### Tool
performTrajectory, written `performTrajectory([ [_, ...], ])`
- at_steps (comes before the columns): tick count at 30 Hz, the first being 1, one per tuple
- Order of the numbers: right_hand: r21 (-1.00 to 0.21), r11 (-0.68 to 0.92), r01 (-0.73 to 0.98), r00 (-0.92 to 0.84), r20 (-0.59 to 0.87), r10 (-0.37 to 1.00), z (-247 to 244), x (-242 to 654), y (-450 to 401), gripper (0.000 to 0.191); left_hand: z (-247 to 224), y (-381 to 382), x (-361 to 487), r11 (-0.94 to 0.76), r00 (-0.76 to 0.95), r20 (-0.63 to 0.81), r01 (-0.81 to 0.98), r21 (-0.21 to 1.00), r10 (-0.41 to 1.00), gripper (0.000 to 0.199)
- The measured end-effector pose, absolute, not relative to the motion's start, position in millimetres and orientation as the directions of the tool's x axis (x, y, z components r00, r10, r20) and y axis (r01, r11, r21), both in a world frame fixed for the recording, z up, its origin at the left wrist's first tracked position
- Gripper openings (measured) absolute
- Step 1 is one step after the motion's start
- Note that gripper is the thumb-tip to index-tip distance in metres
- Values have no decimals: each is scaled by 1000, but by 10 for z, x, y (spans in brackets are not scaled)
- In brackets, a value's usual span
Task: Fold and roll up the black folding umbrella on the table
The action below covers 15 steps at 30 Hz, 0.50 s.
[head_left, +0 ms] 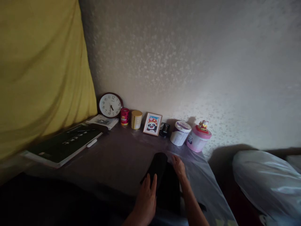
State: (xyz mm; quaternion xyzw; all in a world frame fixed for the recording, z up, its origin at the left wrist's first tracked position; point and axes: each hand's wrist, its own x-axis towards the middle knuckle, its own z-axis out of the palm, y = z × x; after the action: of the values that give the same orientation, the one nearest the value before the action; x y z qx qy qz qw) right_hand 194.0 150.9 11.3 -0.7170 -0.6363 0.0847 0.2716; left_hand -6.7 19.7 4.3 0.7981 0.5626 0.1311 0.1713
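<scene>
A soft-looking black item [160, 161], perhaps folded or rolled cloth, lies near the front of the table. Its exact kind is hard to tell in the dim light. My left hand [148, 194] rests against its lower left side, with the fingers stretched out over the dark surface. At the right edge of the item is my right hand [179, 166], fingers bent and close together against it; its fingertips are partly hidden. A small dark strap-like piece [201, 206] shows to the right of my right forearm.
Along the wall stand a clock [110, 106], red can [124, 116], yellow-lidded can [136, 120], framed panda picture [152, 124], small black device [165, 130], white-lidded tub [180, 134] and pink tub [198, 139]. A dark green board [70, 142] lies left. Plastic-covered bulk [268, 179] sits beyond the right edge.
</scene>
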Motion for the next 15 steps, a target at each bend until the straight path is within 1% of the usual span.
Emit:
performTrajectory([
  [3, -495, -136, 858, 264, 198, 944, 51, 2188, 1107, 44, 29, 181, -68, -312, 326, 46, 839, 445, 944, 73],
  [7, -603, -218, 767, 320, 66, 945, -54, 2278, 704, 48, -17, 180, -86, -299, 313, 61, 807, 509, 948, 74],
  [10, -704, -199, 681, 307, 28, 951, -56, 2201, 587, 51, -46, 182, -115, -297, 313, 72, 770, 565, 947, 77],
  [15, -800, -145, 582, 335, 73, 939, 69, 2018, 563, 51, 27, 148, -193, -272, 335, 16, 734, 623, 942, 82],
])
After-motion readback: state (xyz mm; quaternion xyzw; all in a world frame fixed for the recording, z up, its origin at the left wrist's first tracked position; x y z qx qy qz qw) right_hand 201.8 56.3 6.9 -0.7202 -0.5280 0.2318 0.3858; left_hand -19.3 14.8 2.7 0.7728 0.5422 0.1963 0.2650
